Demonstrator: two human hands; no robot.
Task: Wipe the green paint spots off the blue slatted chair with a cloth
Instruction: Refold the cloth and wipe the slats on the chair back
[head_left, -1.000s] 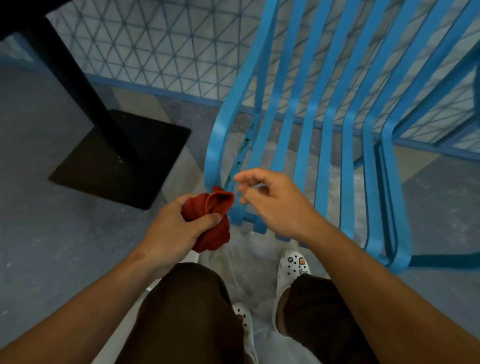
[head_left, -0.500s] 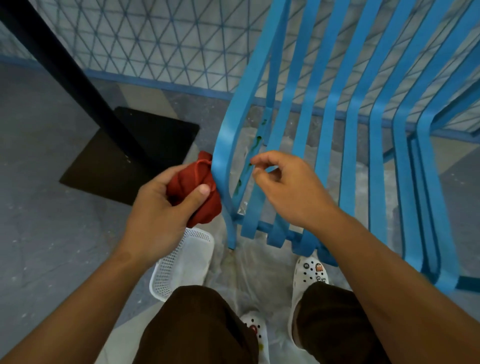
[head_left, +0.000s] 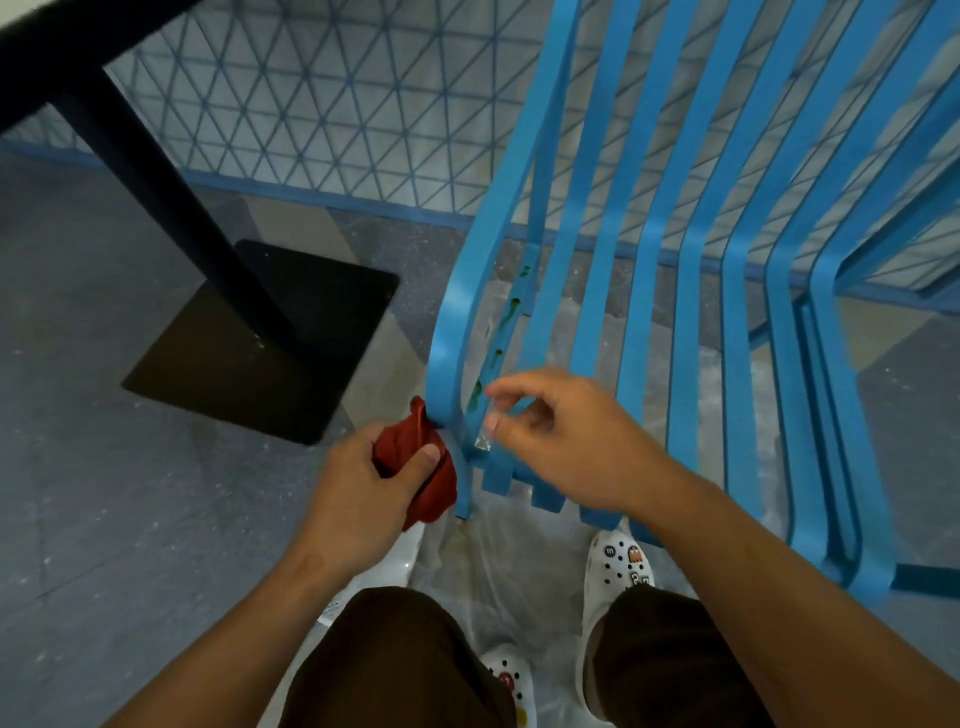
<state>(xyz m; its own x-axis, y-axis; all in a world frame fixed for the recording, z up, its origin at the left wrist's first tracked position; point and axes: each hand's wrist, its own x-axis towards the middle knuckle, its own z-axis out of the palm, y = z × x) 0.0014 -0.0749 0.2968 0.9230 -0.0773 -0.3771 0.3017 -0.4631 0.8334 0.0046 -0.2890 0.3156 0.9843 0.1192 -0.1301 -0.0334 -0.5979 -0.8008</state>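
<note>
Item 1: blue slatted chair. Stands on the floor in front of the person, over a clear plastic sheet. Its slats run long-axis from the front edge near the knees away and upward into the backrest, fanning toward the top right of the view.

Item 2: green paint spots. A line of small marks down the inner strip just beside the outermost left slat, following the slat's long axis; the lowest sits close to the right fingertips.

Item 3: red cloth. Bunched into a wad, pressed against the outer face of the leftmost slat near its front bend. Bunching probably gives a firm pad for rubbing.

Item 4: left hand. Grip closed round the cloth, thumb across its front.

Item 5: right hand. Thumb and forefinger drawn together over the slats beside the spots, the other fingers loosely curled; whether they pinch anything cannot be told. Likely placed to steady or reach the stained strip.

Item 6: black table post on a square base, well apart to the left.
</note>
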